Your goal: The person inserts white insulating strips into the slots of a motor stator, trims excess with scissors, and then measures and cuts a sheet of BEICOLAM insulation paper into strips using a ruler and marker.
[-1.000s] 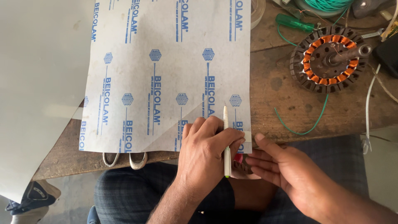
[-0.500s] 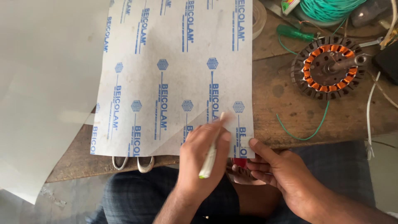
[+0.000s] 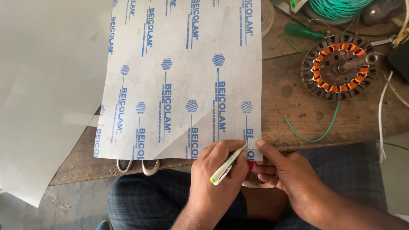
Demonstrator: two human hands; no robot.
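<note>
Left hand [image 3: 217, 179] is gripping a white pen [image 3: 226, 167], marking the printed sheet's [image 3: 183, 81] near right corner; right hand [image 3: 283, 172] is pinching a small template [image 3: 254, 145] there. Next, likely steady tracing.

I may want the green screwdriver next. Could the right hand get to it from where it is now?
Probably yes: the right hand rests at the sheet's corner, and bare wooden bench lies between it and the green screwdriver.
</note>
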